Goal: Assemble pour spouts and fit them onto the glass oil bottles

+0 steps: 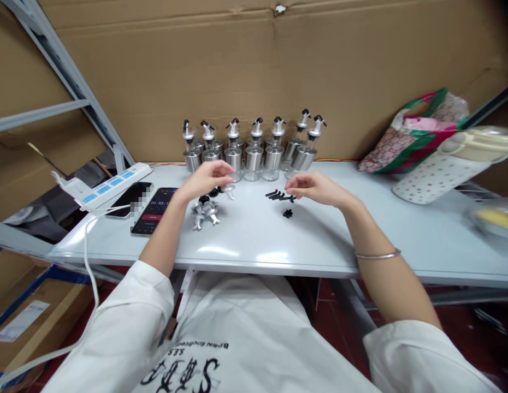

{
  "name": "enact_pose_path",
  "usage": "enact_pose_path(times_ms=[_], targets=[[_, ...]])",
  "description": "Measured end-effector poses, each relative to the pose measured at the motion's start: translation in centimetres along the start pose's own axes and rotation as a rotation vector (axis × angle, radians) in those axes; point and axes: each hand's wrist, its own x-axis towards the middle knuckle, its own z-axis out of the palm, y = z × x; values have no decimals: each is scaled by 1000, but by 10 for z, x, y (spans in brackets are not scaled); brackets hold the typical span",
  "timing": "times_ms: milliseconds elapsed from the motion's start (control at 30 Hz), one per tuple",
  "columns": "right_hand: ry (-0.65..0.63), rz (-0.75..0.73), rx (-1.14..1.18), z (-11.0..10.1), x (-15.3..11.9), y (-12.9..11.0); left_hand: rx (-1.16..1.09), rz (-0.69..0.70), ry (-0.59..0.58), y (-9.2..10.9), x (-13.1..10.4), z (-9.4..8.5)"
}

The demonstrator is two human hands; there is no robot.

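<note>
My left hand (210,179) is closed, thumb and fingers drawn together over a silver pourer spout (229,191) that hangs at the fingertips. Below it lie more silver pourer spouts (205,213) and round black stoppers (213,192). My right hand (313,187) has its fingertips pinched at the right end of a row of thin black sticks (277,195); what is between them is too small to make out. Just nearer to me is a small cluster of black parts (287,213). Behind both hands stand several glass-and-steel oil bottles (253,158) with pourers fitted.
On the left of the white table (246,245) are two phones (152,210), one showing a timer, and a power strip (114,184) with a white cable. A patterned bag (409,134), a dotted thermos jug (436,172) and a blurred bowl (494,221) stand at right. Cardboard (237,71) walls the back.
</note>
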Motion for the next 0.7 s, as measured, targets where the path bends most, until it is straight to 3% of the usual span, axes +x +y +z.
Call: enact_pose_path(times_ms=[133,267,467,600,700], targets=[[-56,-83,45,19,2,-8,-303,-118,-77,-4,5,45],[-97,-127,122,35,2,-20,-491,-281,-144,-11,4,70],[-196,-91,134,40,0,-22,-574,-402,-191,-17,0,87],[-249,-89,66,40,0,-20,-506,-285,-219,-18,-2,91],[-252,-73,24,39,1,-18,-434,-207,-307,-17,-3,91]])
